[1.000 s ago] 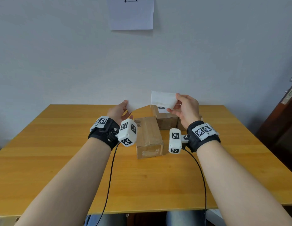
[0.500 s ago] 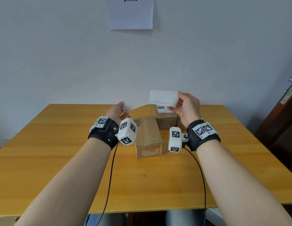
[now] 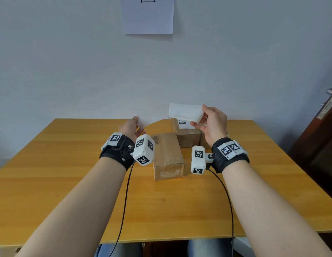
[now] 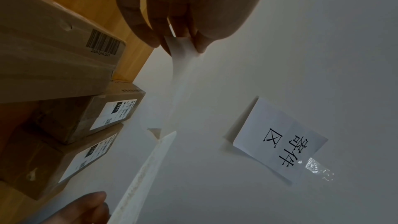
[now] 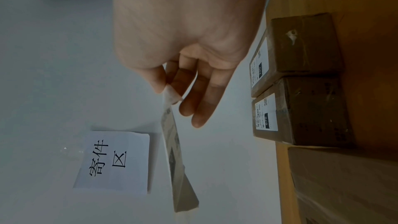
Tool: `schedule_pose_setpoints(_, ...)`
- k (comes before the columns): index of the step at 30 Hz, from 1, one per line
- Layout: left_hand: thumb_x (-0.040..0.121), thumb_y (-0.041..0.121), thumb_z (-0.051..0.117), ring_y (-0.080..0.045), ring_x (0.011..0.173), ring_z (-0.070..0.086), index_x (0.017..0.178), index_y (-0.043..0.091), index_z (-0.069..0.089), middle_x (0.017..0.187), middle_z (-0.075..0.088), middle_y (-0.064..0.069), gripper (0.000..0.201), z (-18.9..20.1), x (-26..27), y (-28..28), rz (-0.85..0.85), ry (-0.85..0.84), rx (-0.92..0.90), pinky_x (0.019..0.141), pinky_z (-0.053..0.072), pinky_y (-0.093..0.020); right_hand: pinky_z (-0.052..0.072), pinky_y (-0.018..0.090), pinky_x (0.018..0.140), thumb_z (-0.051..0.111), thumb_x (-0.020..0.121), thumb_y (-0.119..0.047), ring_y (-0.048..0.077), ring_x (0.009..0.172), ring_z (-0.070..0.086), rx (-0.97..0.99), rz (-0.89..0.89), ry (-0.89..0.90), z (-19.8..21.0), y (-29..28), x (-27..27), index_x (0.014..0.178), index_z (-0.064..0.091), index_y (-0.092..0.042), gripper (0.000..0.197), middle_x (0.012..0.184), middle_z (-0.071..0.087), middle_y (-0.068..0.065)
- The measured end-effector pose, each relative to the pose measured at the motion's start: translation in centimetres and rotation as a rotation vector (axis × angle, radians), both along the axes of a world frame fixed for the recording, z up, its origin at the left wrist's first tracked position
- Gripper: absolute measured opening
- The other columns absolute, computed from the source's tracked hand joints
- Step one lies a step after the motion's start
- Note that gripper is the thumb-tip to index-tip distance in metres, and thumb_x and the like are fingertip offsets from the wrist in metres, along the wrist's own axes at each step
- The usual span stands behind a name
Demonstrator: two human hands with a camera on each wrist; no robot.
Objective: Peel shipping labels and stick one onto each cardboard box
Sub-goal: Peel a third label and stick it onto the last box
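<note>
My right hand (image 3: 200,117) pinches a corner of a white shipping label (image 3: 185,113) between thumb and forefinger and holds it up over the back boxes. In the right wrist view that hand (image 5: 170,93) shows the label (image 5: 175,159) edge-on. My left hand (image 3: 136,121) pinches the thin white backing sheet (image 4: 183,74), which curves across to the label; the two appear to meet at the far end. A long plain cardboard box (image 3: 167,154) lies between my wrists. Behind it stand two smaller boxes, one marked 070 (image 4: 86,113) and one marked 220 (image 4: 53,159), each bearing a label.
The boxes sit on a yellow wooden table (image 3: 68,182) pushed against a pale wall. A paper sign (image 3: 148,15) is taped high on the wall. A dark wooden door (image 3: 321,145) stands at the right. Black cables run from both wrist cameras over the table's front edge.
My left hand has drawn the backing sheet slightly to the left, away from the label. My right hand has kept the label at almost the same height.
</note>
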State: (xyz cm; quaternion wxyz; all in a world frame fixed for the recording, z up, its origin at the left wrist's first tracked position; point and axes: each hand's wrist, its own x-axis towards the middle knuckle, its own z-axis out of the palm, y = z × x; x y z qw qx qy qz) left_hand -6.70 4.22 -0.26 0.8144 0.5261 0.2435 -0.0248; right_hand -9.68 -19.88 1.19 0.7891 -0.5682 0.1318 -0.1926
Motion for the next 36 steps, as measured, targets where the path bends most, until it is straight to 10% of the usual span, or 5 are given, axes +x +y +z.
schedule_pose_setpoints(22,0.101,0.029,0.062,-0.019,0.070,0.061,0.090,0.010,0.060,0.078,0.061,-0.004,0.023,0.0,0.2,0.3,0.067,0.021,0.024,0.058,0.052,-0.032,0.064,0.044,0.067,0.062,0.103,-0.014,0.032,0.088,0.070,0.092,-0.073,-0.029,-0.2,-0.6,0.0,0.096,0.062,-0.003,0.013,0.103,0.065,0.017)
schedule_pose_setpoints(27,0.109,0.030,0.045,-0.016,0.067,0.054,0.141,0.010,0.050,0.085,0.054,-0.005,0.039,-0.6,0.3,2.0,0.035,0.005,0.040,0.052,0.053,-0.027,0.063,0.043,0.063,0.061,0.104,-0.018,0.036,0.093,0.069,0.127,-0.111,-0.026,0.1,-1.8,-0.2,0.102,0.062,-0.006,0.012,0.109,0.062,0.018)
schedule_pose_setpoints(30,0.106,0.034,0.047,-0.020,0.077,0.057,0.152,0.008,0.042,0.126,0.065,-0.009,0.052,-1.9,1.5,4.0,0.121,0.077,0.208,0.035,0.045,-0.018,0.061,0.039,0.056,0.060,0.104,-0.022,0.028,0.069,0.072,0.042,-0.083,-0.004,-0.2,-1.6,-0.2,0.110,0.062,-0.004,0.019,0.103,0.065,0.018)
schedule_pose_setpoints(32,0.101,0.025,0.055,-0.026,0.095,0.059,0.148,0.004,0.046,0.139,0.061,-0.015,0.052,-2.1,1.3,5.2,0.126,0.131,0.481,0.050,0.049,-0.019,0.060,0.037,0.053,0.058,0.105,-0.023,0.024,0.054,0.066,-0.028,-0.072,0.023,-0.3,-1.4,-0.3,0.108,0.062,-0.007,0.017,0.094,0.067,0.015)
schedule_pose_setpoints(36,0.095,0.002,0.062,-0.031,0.091,0.052,0.127,-0.001,0.053,0.091,0.053,-0.012,0.033,-1.1,-0.1,6.0,0.023,0.176,0.775,0.083,0.045,-0.032,0.059,0.034,0.049,0.057,0.105,-0.025,0.026,0.058,0.068,-0.092,-0.026,0.100,-0.4,-0.7,-0.3,0.099,0.061,-0.015,0.013,0.083,0.068,0.011)
